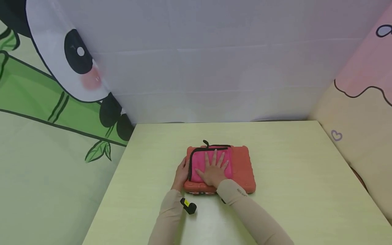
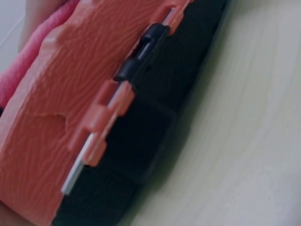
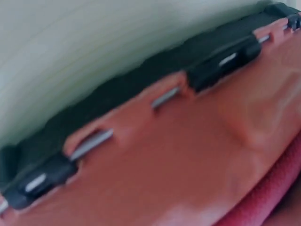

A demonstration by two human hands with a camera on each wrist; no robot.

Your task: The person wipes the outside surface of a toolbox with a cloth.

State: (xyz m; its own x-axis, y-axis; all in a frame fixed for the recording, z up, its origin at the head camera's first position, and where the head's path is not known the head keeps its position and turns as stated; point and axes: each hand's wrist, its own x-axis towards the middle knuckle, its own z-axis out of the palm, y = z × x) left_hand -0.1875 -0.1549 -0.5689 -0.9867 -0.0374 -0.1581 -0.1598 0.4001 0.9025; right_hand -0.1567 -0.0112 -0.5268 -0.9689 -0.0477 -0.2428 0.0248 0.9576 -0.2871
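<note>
A bright pink zippered pouch with black trim lies on top of an orange-red hard plastic case. My right hand rests flat on the pouch, palm down, its fingers straight and spread. Along the left side of the case and pouch lies my left hand, fingers pointing forward against the edge. In the left wrist view, the orange lid meets a dark base along a hinge of metal pins and black knuckles. The right wrist view shows the same kind of hinge and the pouch's pink fabric.
The case sits on a pale wood-grain table. Between the forearms, a small black device with a yellow label shows by the left cuff. Behind the table hangs a plain light curtain; printed cartoon panels stand at both sides.
</note>
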